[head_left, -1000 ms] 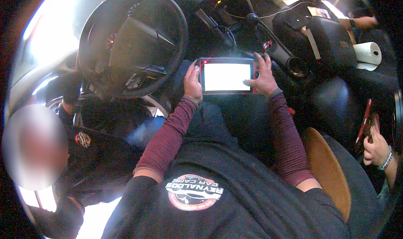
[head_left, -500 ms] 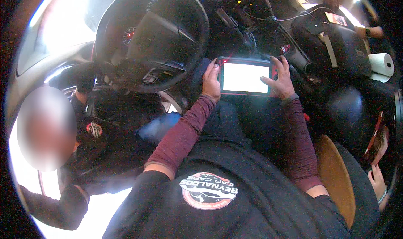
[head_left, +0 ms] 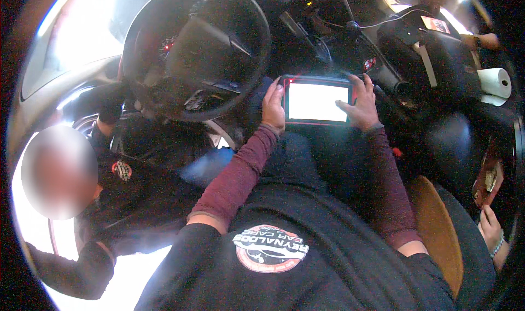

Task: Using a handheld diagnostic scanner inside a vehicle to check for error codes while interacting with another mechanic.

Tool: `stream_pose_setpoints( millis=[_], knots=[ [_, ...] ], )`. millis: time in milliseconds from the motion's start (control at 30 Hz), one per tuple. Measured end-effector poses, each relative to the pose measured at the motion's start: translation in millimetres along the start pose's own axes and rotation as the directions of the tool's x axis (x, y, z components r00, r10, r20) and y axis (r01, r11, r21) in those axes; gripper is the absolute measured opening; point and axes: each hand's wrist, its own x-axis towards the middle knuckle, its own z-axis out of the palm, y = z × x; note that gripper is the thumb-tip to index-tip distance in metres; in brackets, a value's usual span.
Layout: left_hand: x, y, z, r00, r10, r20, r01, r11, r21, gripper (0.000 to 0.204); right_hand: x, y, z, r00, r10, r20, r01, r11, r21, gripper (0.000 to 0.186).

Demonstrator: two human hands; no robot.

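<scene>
A tablet-like handheld device (head_left: 313,104) with a dark, red-trimmed case and a glowing white screen sits over my lap, beside the steering wheel. My left hand (head_left: 273,107) grips its left edge, fingers wrapped behind the case. On the other side, my right hand (head_left: 363,106) holds the right edge, its fingers at the upper right corner. The right thumb reaches over the screen's right part, touching it or just above it; I cannot tell which. What the screen displays is washed out by glare.
The steering wheel (head_left: 197,51) stands ahead to the left. A person (head_left: 123,201) in a dark shirt is at the left door opening. At right, another person's hand (head_left: 490,226) holds a phone (head_left: 488,184). A black bag or case (head_left: 432,48) and a white paper roll (head_left: 495,86) lie farther right.
Both hands and the device have shifted very slightly left. The person at the left has lowered their head a little. The phone at the right has tilted slightly.
</scene>
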Motion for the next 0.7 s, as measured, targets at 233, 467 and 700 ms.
stream_pose_setpoints(
  millis=[233, 467, 700],
  knots=[
    [3.7, -1.6, 0.5, 1.0, -0.028, 0.013, 0.029, 0.997, -0.07, 0.041, 3.1, 3.5, 1.1, 0.998, -0.036, -0.043, 0.035, 0.999, -0.009, 0.087],
    [9.0, -15.5, -9.3, 1.0, 0.028, -0.003, -0.027, 1.0, 0.006, 0.041, 1.6, -2.4, 1.5, 0.999, -0.016, -0.044, 0.016, 1.0, 0.003, 0.086],
    [4.8, -10.3, -1.9, 1.0, -0.013, -0.014, 0.013, 0.998, -0.064, 0.041, 0.2, 3.5, 2.3, 0.999, -0.019, -0.049, 0.018, 1.0, -0.009, 0.085]
  ],
)
